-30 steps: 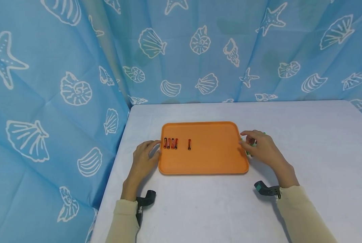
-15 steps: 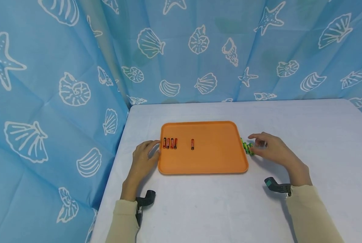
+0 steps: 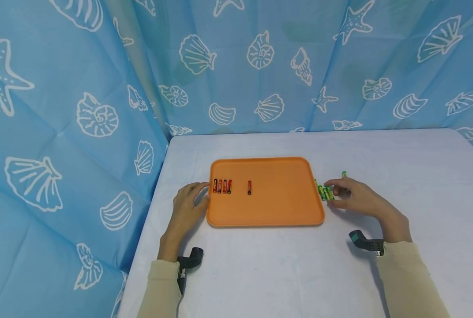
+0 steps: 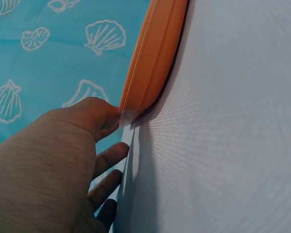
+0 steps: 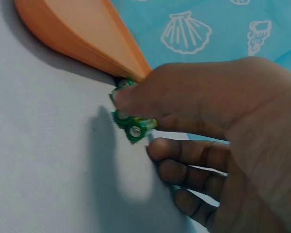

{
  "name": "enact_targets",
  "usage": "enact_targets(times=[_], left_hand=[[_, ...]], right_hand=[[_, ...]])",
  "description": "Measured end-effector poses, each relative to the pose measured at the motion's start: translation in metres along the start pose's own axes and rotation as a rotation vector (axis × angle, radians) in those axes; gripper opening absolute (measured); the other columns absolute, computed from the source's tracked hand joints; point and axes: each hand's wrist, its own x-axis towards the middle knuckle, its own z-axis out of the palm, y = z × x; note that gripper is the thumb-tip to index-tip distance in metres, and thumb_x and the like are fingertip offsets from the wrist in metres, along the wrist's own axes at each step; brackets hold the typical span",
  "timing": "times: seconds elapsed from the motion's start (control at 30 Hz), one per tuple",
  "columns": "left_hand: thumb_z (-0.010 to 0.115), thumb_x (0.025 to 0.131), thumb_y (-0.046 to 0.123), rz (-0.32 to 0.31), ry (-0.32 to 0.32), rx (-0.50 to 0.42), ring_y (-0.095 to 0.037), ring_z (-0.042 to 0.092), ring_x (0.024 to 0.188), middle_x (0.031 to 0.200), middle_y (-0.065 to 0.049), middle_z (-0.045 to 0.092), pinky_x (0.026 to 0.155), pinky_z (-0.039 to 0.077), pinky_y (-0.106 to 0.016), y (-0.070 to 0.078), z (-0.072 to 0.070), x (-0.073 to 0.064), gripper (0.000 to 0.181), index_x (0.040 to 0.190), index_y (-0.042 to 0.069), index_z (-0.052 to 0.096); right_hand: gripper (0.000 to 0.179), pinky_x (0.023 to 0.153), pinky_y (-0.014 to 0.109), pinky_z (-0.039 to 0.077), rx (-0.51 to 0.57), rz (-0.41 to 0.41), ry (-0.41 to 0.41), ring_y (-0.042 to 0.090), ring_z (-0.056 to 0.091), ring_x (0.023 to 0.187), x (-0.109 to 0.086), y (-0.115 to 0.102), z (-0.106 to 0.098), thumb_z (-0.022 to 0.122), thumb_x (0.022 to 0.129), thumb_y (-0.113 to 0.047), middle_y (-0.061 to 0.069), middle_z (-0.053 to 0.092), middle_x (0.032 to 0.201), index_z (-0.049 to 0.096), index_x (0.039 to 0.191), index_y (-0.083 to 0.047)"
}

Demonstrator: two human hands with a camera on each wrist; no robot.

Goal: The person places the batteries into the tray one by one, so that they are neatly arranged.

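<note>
An orange tray (image 3: 268,207) lies on the white tabletop. My left hand (image 3: 189,205) touches its left edge, index finger and thumb spread apart; in the left wrist view the thumb sits right at the orange rim. Several red batteries (image 3: 225,186) stand in a row inside the tray's left side, with a single red battery (image 3: 249,187) farther right. Beside the tray's right edge lie several green batteries (image 5: 136,130). My right hand (image 3: 363,198) has thumb and index finger around their two ends; I cannot tell if it pinches one. The thumb hides part of them in the right wrist view.
Another green battery (image 3: 344,174) shows just behind the right hand. White cloth covers the table (image 3: 276,269). A blue curtain (image 3: 236,88) printed with shells hangs along the table's back and left sides. Dark camera mounts jut from both wrists.
My right hand has moved right from the tray's edge, and its fingers have come down closer over the green batteries. The lone red battery has shifted slightly back and forth. The left hand stays put.
</note>
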Motion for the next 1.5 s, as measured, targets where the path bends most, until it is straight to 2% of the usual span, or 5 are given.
enact_targets(times=[0.23, 0.63, 1.07, 1.27, 1.5], left_hand=[[0.053, 0.102, 0.033, -0.009, -0.006, 0.01, -0.029, 0.024, 0.146, 0.15, -0.007, 0.042, 0.117, 0.017, -0.058, 0.0, 0.0, 0.002, 0.043, 0.144, 0.025, 0.054], [0.053, 0.102, 0.033, -0.012, -0.006, 0.001, -0.03, 0.024, 0.146, 0.151, -0.008, 0.042, 0.117, 0.017, -0.059, -0.002, 0.002, 0.0, 0.043, 0.144, 0.025, 0.054], [0.053, 0.102, 0.033, -0.029, 0.0, 0.011, -0.029, 0.023, 0.146, 0.152, -0.007, 0.041, 0.116, 0.02, -0.06, -0.001, 0.002, 0.001, 0.043, 0.144, 0.026, 0.054], [0.053, 0.102, 0.034, -0.029, -0.003, 0.014, -0.03, 0.023, 0.146, 0.151, -0.007, 0.041, 0.116, 0.019, -0.06, 0.0, 0.002, 0.001, 0.043, 0.144, 0.026, 0.054], [0.054, 0.102, 0.033, -0.034, -0.001, 0.015, -0.03, 0.023, 0.146, 0.151, -0.008, 0.042, 0.117, 0.018, -0.06, 0.001, 0.001, 0.001, 0.043, 0.143, 0.025, 0.055]], right_hand=[[0.05, 0.083, 0.042, 0.047, 0.027, 0.013, -0.035, 0.023, 0.05, 0.094, -0.005, 0.0, -0.005, 0.078, 0.086, -0.014, 0.004, 0.057, 0.101, 0.06, 0.132, -0.004], [0.044, 0.077, 0.039, 0.048, 0.01, 0.106, 0.064, 0.025, 0.055, 0.088, -0.002, 0.0, -0.004, 0.076, 0.086, -0.013, 0.003, 0.059, 0.091, 0.062, 0.125, 0.0], [0.044, 0.067, 0.03, 0.048, 0.051, 0.002, 0.156, 0.021, 0.056, 0.08, 0.006, -0.024, 0.002, 0.077, 0.088, -0.016, 0.002, 0.06, 0.087, 0.063, 0.127, 0.0], [0.043, 0.063, 0.028, 0.046, 0.095, 0.001, 0.155, 0.021, 0.054, 0.077, 0.012, -0.033, 0.009, 0.077, 0.088, -0.016, 0.003, 0.058, 0.085, 0.062, 0.126, -0.002], [0.041, 0.056, 0.026, 0.039, 0.112, -0.05, 0.148, 0.019, 0.05, 0.071, 0.019, -0.044, 0.019, 0.076, 0.089, -0.014, 0.001, 0.052, 0.076, 0.063, 0.125, 0.0]])
